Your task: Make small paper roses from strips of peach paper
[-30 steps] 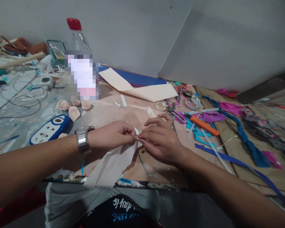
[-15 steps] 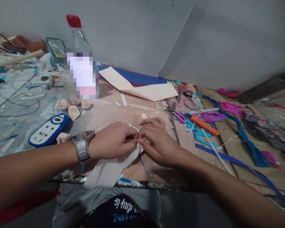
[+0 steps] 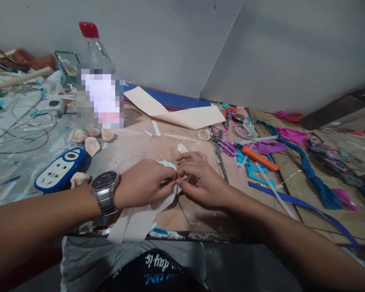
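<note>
My left hand (image 3: 146,180), with a watch (image 3: 105,184) on its wrist, pinches the far end of a pale cream strip (image 3: 134,222), which looks like crepe paper or cloth. The strip hangs down over the table's front edge. My right hand (image 3: 200,178) meets it fingertip to fingertip, thumb and index pressed together on the same end; its other fingers are loosely bent. The fingers hide the exact spot being pinched. Just beyond my right hand lies a small cream scrap (image 3: 181,148).
Several cream petal-like pieces (image 3: 93,146) lie near a blue power strip (image 3: 61,169). A longer cream strip (image 3: 176,117) lies behind. On the right are scissors (image 3: 223,145), an orange cutter (image 3: 260,158) and a purple-blue ribbon (image 3: 304,205). At the back left stands a red-capped bottle (image 3: 97,50).
Both hands stay joined at the strip's end with little movement. My left wrist has rolled so the watch face now shows more. The view has shifted slightly.
</note>
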Motion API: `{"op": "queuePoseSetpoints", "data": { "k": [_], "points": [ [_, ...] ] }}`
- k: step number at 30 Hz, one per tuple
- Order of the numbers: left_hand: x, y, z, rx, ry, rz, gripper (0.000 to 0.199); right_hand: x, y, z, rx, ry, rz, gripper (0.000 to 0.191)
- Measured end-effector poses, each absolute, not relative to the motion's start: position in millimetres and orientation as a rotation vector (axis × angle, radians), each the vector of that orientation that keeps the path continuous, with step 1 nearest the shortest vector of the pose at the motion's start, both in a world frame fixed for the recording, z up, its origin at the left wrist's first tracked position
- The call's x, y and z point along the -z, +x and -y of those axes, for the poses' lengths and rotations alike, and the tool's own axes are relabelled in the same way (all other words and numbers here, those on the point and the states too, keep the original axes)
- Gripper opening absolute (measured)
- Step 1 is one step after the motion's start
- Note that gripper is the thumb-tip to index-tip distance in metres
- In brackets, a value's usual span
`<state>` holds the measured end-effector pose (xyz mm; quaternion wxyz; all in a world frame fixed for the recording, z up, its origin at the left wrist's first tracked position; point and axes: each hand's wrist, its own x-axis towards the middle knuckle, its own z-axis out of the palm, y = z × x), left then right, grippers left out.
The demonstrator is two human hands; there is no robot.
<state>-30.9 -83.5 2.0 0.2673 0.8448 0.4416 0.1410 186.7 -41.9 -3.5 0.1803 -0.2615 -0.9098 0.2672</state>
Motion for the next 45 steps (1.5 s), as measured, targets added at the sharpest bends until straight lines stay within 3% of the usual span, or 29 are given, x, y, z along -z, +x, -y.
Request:
{"op": "queuePoseSetpoints", "data": {
  "k": [11, 33, 45],
  "points": [
    [-7.5, -34.4, 76.9, -0.466, 1.948, -1.08, 0.024, 4.7, 187.8, 40.1, -0.667, -0.718, 2.533, 0.007],
    [-4.1, -38.5, 74.5, -0.357, 1.888, -1.053, 0.036, 4.3, 190.0, 36.5, -0.556, -0.673, 2.642, 0.01],
    [-4.7, -40.2, 71.2, -0.314, 1.807, -1.019, 0.028, 6.5, 189.4, 34.3, -0.473, -0.615, 2.573, 0.01]
  ]
}}
